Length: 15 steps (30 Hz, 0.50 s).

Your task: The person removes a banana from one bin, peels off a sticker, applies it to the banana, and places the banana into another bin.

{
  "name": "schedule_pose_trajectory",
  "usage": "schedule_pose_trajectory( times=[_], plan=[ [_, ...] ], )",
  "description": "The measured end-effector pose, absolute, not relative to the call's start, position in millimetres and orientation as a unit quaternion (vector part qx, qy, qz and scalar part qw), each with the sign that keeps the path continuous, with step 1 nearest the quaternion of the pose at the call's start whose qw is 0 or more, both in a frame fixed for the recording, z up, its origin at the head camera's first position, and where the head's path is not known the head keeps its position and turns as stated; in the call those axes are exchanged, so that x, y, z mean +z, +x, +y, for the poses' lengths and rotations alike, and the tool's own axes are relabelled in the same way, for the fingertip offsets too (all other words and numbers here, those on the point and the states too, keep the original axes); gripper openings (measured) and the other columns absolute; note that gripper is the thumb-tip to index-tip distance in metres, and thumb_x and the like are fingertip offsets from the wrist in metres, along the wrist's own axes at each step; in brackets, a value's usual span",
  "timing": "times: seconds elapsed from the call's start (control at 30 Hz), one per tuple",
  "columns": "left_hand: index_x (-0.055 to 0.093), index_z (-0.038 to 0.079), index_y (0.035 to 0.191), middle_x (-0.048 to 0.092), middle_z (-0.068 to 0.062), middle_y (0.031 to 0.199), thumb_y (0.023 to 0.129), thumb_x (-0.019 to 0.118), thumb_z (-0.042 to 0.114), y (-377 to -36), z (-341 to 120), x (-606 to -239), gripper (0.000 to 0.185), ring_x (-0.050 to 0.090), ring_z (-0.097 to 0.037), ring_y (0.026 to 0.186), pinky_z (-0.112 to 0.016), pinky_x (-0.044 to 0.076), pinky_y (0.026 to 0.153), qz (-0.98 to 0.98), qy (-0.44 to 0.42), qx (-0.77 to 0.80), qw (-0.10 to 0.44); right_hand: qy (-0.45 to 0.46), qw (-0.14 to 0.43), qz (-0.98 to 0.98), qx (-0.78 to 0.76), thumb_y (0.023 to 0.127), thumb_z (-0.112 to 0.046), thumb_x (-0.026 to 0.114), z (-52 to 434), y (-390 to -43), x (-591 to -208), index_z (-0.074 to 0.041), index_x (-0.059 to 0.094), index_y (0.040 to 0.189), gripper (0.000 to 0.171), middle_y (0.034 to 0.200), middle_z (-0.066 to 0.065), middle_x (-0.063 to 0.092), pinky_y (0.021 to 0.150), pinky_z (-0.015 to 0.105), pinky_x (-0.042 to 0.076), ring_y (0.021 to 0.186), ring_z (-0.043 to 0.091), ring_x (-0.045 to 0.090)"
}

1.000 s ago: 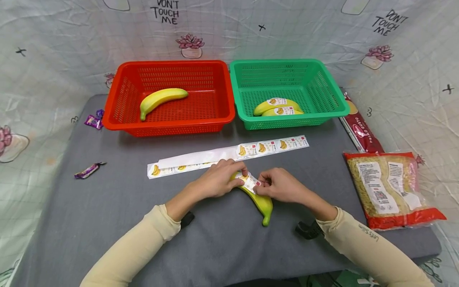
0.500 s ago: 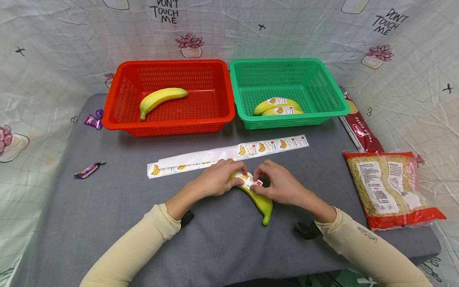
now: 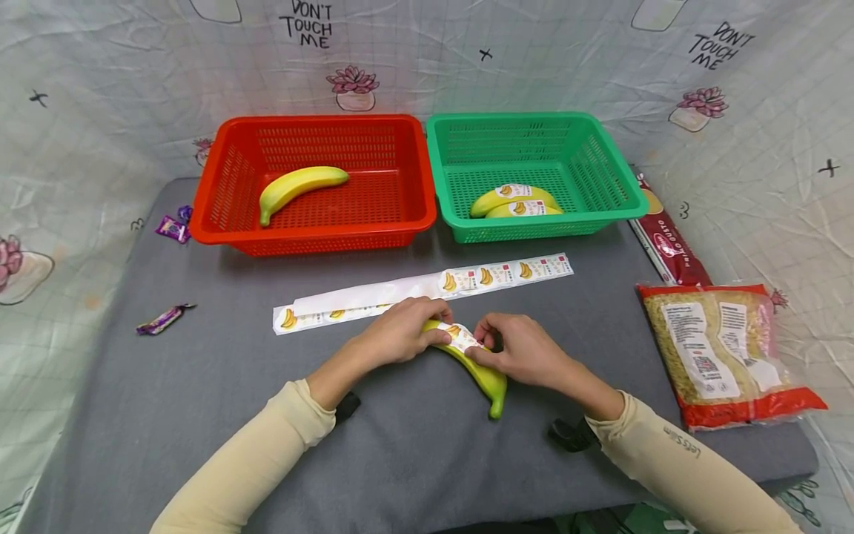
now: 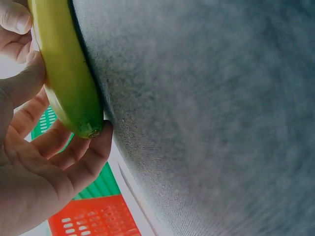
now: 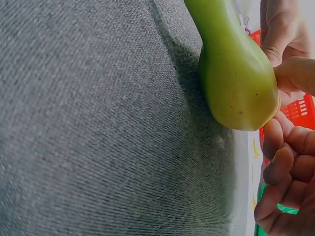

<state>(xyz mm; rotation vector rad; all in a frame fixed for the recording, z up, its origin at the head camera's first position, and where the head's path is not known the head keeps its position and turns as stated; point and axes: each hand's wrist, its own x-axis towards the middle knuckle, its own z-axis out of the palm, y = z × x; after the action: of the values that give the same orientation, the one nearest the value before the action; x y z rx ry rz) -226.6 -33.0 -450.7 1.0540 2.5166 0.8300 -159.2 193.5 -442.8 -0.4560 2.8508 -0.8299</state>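
Note:
A yellow banana with a green stem (image 3: 490, 382) lies on the grey cloth in front of the person, tilted toward the lower right. A white sticker (image 3: 460, 338) with a banana picture lies along its upper side. My left hand (image 3: 408, 331) grips the far-left end, thumb on the near side and fingers curled behind; in the left wrist view the fingertips reach round the greenish tip of the banana (image 4: 69, 73). My right hand (image 3: 523, 350) holds the banana's middle at the sticker's right end, thumb in front and index finger behind; its other fingers curl free.
Behind the hands lies a strip of banana stickers (image 3: 507, 274), partly folded over. A red basket (image 3: 313, 241) holds one banana; a green basket (image 3: 554, 227) holds two stickered ones. Wrapped candies (image 3: 163, 320) lie left, a red packet (image 3: 674, 248) and a bag of grain (image 3: 727, 356) right.
The right hand has gone from pinching the sticker's right corner to pressing along the banana's sides. That sticker end now lies down on the banana. The left hand keeps its grip.

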Motion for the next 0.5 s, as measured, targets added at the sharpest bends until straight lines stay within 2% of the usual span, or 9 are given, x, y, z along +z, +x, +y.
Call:
schedule_pose_trajectory(
  times=[0.2,0.27,0.4,0.5],
  plan=[
    [0.067,0.016,0.108,0.070,0.000,0.104,0.094,0.074,0.028,-227.9,-33.0,-451.5,0.019,0.063,-0.018,0.097,-0.040,0.050,0.092,0.871,0.364,0.297,0.145,-0.152,0.090,0.933,-0.312,0.090,-0.033,0.077,199.3,-167.4,-441.3,-0.018,0.068,0.087,0.018,0.073,-0.008,0.061,0.058,0.023,0.042,0.060,0.005,0.049],
    [0.068,0.017,0.107,0.070,0.000,0.102,0.093,0.075,0.028,-228.6,-33.4,-451.7,0.019,0.062,-0.018,0.095,-0.039,0.050,0.091,0.872,0.361,0.298,0.144,-0.139,0.080,0.929,-0.334,0.091,-0.030,0.076,207.4,-175.0,-437.2,-0.017,0.070,0.087,0.016,0.072,-0.006,0.062,0.057,0.023,0.042,0.060,0.006,0.050],
    [0.069,0.018,0.106,0.070,0.002,0.100,0.092,0.077,0.029,-229.9,-35.0,-451.1,0.020,0.062,-0.016,0.091,-0.037,0.050,0.088,0.874,0.355,0.300,0.143,-0.083,-0.002,0.922,-0.379,0.096,-0.026,0.071,244.5,-203.2,-411.8,-0.010,0.074,0.097,0.016,0.079,-0.005,0.064,0.060,0.023,0.043,0.067,0.007,0.052],
    [0.069,0.018,0.105,0.071,0.002,0.099,0.091,0.077,0.029,-230.8,-36.2,-449.8,0.019,0.061,-0.016,0.090,-0.037,0.050,0.086,0.873,0.355,0.303,0.142,-0.017,-0.066,0.914,-0.400,0.100,-0.030,0.066,289.8,-231.4,-380.8,-0.010,0.073,0.110,0.024,0.087,-0.015,0.064,0.064,0.020,0.044,0.076,0.004,0.054]
  ],
)
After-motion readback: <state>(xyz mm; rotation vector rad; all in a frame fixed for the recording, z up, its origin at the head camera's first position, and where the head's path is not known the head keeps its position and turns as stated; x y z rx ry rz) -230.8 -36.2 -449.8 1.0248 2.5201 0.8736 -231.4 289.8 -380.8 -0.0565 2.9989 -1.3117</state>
